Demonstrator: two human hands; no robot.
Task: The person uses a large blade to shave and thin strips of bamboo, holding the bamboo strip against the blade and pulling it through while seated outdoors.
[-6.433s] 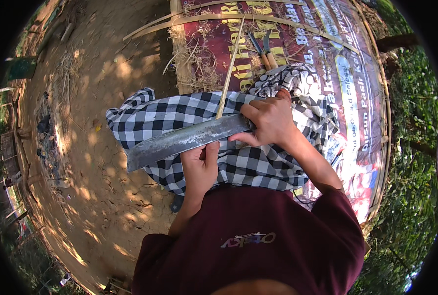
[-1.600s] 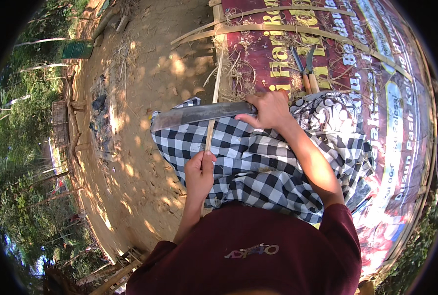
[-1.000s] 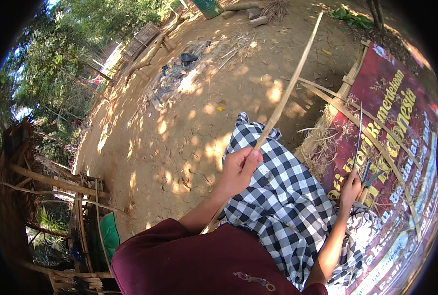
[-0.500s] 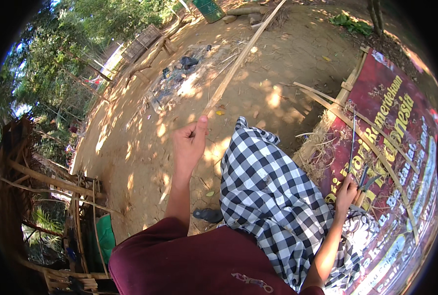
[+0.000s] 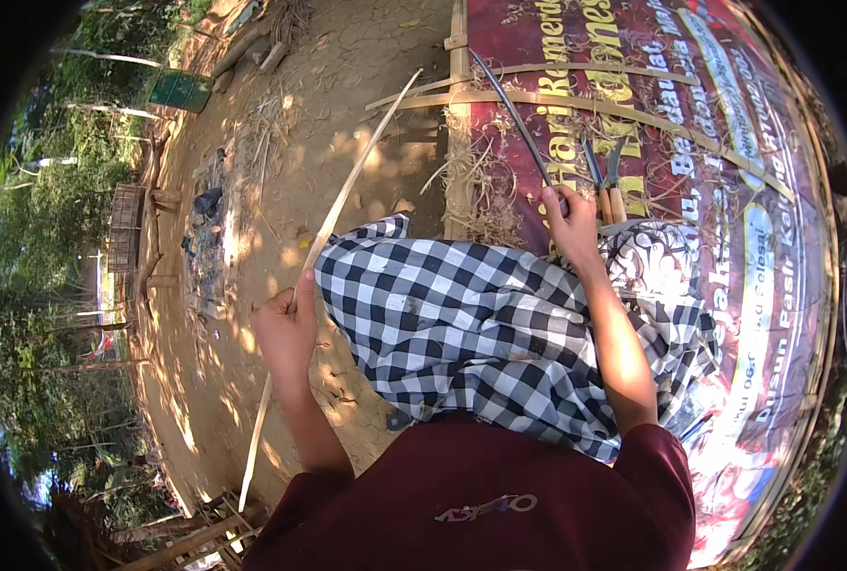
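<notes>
My left hand (image 5: 287,328) is closed on a long, pale bamboo strip (image 5: 357,176). The strip slants up and away past the fingers, and its other end hangs down toward the lower left. On the right, my right hand (image 5: 571,226) grips a long, thin, dark tool (image 5: 515,114) that points up and left over the banner; whether it is a blade or a rod I cannot tell. Close beside that hand lie two wooden-handled knives, one with a curved blade (image 5: 615,164), the other straighter (image 5: 592,162). A black-and-white checked cloth (image 5: 461,324) covers my lap.
A dark red printed banner (image 5: 671,285) covers a bamboo-edged platform at right. Bamboo strips (image 5: 585,100) and curly shavings (image 5: 495,205) lie across it. Bare earth (image 5: 328,57) stretches ahead, with a dark litter heap (image 5: 209,205), a green drum (image 5: 181,90) and a wooden bench (image 5: 162,224).
The view has swung to the right, bringing more of the banner in. The bamboo strip now shows on both sides of my left hand. Both hands keep their hold.
</notes>
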